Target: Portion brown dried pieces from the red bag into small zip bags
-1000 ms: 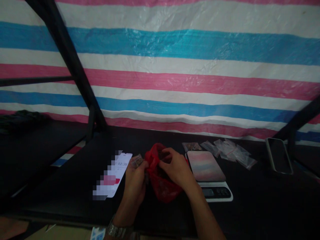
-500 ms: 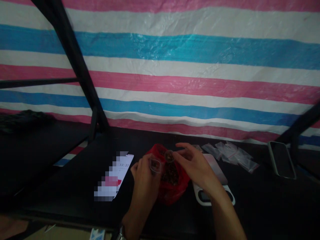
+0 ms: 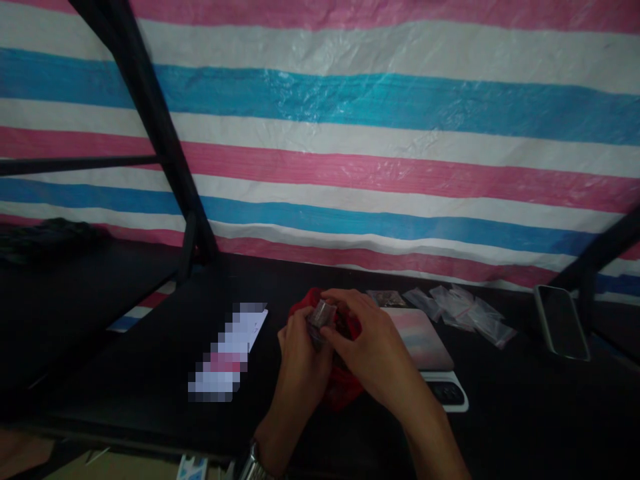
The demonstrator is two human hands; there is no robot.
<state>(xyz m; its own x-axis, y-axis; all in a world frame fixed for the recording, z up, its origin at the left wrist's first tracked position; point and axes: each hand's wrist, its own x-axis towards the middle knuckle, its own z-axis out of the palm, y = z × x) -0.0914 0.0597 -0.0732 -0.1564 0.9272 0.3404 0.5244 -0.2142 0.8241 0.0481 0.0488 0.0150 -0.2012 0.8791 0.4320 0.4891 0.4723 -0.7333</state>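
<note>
My left hand (image 3: 303, 357) is closed around a small clear plastic bag (image 3: 315, 335), its mouth facing up. In my right hand (image 3: 375, 347), between thumb and fingers, is a small clear plastic cup (image 3: 324, 313), tipped over toward the bag's mouth. Both hands are above a red plastic bag (image 3: 345, 393) of small dark brown pieces, and they hide most of its contents. Just right of it, partly behind my right forearm, stands a white kitchen scale (image 3: 450, 393) with a shiny plate (image 3: 423, 340).
Several clear zip bags (image 3: 465, 310) lie behind the scale, near a filled little bag (image 3: 387, 298). One phone (image 3: 563, 323) rests at the right; a lit, blurred-out screen (image 3: 225, 363) lies left. A black frame post (image 3: 155, 127) rises before the striped sheet (image 3: 350, 167).
My right hand has moved left and tilted the cup from above the red bag to the small bag's mouth. My left hand stays close to its place, shifted slightly right.
</note>
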